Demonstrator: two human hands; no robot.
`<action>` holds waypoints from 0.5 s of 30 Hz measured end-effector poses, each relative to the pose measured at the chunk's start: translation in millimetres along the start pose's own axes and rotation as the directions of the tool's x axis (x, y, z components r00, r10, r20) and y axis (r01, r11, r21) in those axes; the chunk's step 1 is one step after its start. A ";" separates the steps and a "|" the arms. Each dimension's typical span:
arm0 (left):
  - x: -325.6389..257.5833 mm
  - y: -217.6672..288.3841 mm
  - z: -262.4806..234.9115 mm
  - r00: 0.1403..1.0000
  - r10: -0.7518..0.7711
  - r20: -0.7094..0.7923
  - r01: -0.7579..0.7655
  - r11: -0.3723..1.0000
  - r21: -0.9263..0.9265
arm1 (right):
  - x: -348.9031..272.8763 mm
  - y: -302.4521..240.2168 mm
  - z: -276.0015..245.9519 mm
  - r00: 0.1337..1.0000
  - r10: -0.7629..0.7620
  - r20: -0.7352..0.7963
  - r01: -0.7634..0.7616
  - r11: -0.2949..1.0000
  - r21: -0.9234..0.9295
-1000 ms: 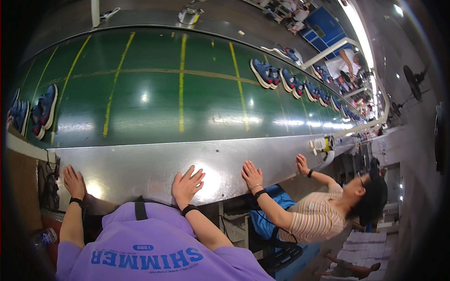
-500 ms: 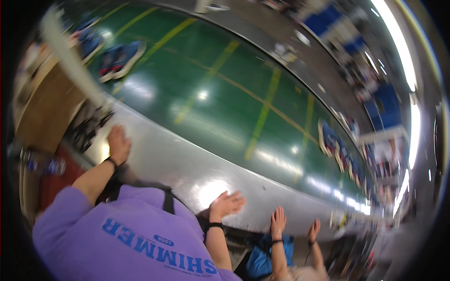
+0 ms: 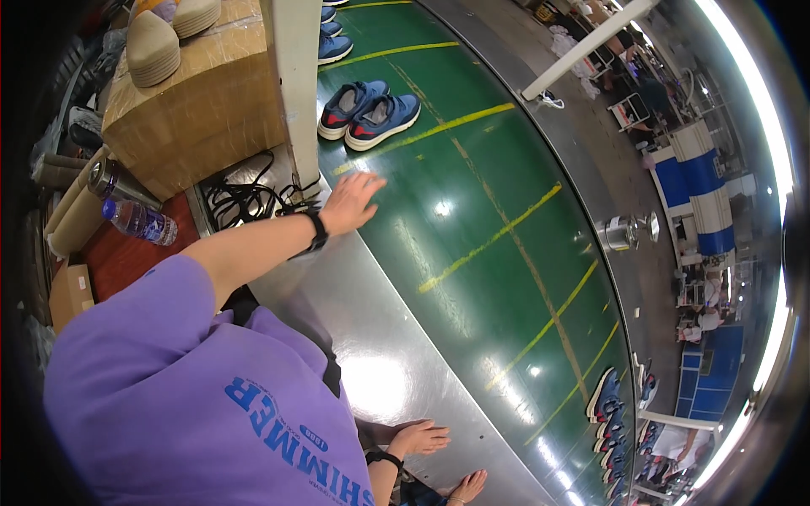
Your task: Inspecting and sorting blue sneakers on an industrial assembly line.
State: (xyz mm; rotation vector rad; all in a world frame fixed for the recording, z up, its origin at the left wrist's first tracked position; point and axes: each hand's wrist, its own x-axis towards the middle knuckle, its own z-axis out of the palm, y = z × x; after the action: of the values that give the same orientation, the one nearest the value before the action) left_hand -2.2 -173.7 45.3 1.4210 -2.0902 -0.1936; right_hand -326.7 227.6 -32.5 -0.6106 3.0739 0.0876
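Observation:
My left hand (image 3: 350, 205), with a black band at the wrist, reaches over the near edge of the green conveyor belt (image 3: 472, 244). Its fingers are stretched out and hold nothing. Just beyond the fingertips, with a gap between, stands a pair of blue sneakers (image 3: 384, 122) with red patches and white soles. My right hand (image 3: 419, 437) is low in the picture, over the metal ledge (image 3: 325, 291) along the belt. It is empty too, fingers extended.
A co-worker's hand (image 3: 469, 487) is beside my right hand. A white post (image 3: 294, 93) and a cardboard box (image 3: 198, 101) with beige shoe lasts stand at the left. Black cables (image 3: 245, 196) and a water bottle (image 3: 142, 222) lie nearby. More sneakers (image 3: 606, 396) stand down the belt.
The view has swung left. My left hand has moved from above the metal ledge out over the belt. The sneaker pair now appears closer to it. My right hand stays open.

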 end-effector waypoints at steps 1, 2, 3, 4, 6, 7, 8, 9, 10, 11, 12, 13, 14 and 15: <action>21.4 -4.7 1.5 0.998 -0.029 -0.052 0.032 0.998 0.046 | 1.1 -7.4 0.4 1.000 -0.009 0.001 0.009 1.000 -0.003; 42.5 -10.1 1.9 0.993 -0.056 -0.104 0.065 0.994 0.093 | -1.0 -15.6 0.2 0.998 0.061 0.034 -0.062 0.998 0.026; 62.1 -17.4 5.3 0.982 -0.033 -0.185 0.066 0.983 0.174 | -5.1 -21.7 0.2 0.989 0.133 0.069 -0.137 0.989 0.050; 79.3 -22.6 6.1 0.981 -0.084 -0.177 0.126 0.962 0.241 | -9.8 -27.4 1.3 0.989 0.128 0.074 -0.132 0.990 0.048; 104.4 -42.4 9.4 0.968 -0.202 -0.151 0.245 0.894 0.375 | -14.1 -40.1 5.6 0.987 0.157 -0.020 -0.157 0.986 -0.047; 114.7 -55.1 17.4 0.958 -0.260 -0.124 0.288 0.850 0.442 | -16.3 -44.9 7.6 0.982 0.177 -0.065 -0.182 0.979 -0.094; 120.8 -71.4 19.5 0.942 -0.313 -0.124 0.332 0.800 0.500 | -15.7 -47.1 8.8 0.982 0.178 -0.054 -0.183 0.978 -0.100; 123.9 -91.5 26.5 0.920 -0.361 -0.152 0.383 0.748 0.542 | -17.6 -50.6 8.8 0.983 0.175 -0.050 -0.179 0.979 -0.096; 129.0 -85.1 22.2 0.871 -0.491 -0.003 0.417 0.737 0.532 | -20.6 -49.2 4.8 0.980 0.194 -0.045 -0.198 0.974 -0.108; 132.2 -79.0 9.2 0.785 -0.604 0.135 0.457 0.713 0.532 | -23.0 -49.2 3.4 0.978 0.203 -0.040 -0.206 0.972 -0.113; 133.3 -80.5 16.3 0.789 -0.606 0.098 0.436 0.666 0.606 | -20.7 -42.5 11.8 0.977 0.206 -0.054 -0.211 0.971 -0.115; 129.9 -89.7 14.5 0.802 -0.587 0.108 0.405 0.668 0.624 | -20.7 -45.2 14.3 0.980 0.193 -0.048 -0.197 0.975 -0.107; 128.5 -98.1 11.5 0.801 -0.586 0.126 0.393 0.672 0.628 | -20.9 -48.2 15.3 0.982 0.181 -0.046 -0.185 0.976 -0.112; 126.7 -105.7 7.1 0.798 -0.586 0.140 0.384 0.674 0.631 | -21.1 -51.3 16.1 0.985 0.166 -0.044 -0.170 0.979 -0.115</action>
State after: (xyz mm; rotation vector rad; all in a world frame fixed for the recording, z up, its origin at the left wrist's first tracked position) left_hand 46.8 -331.4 43.3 2.4923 -2.0540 0.0013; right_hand -287.7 189.2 -51.0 -0.3564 3.1655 0.2655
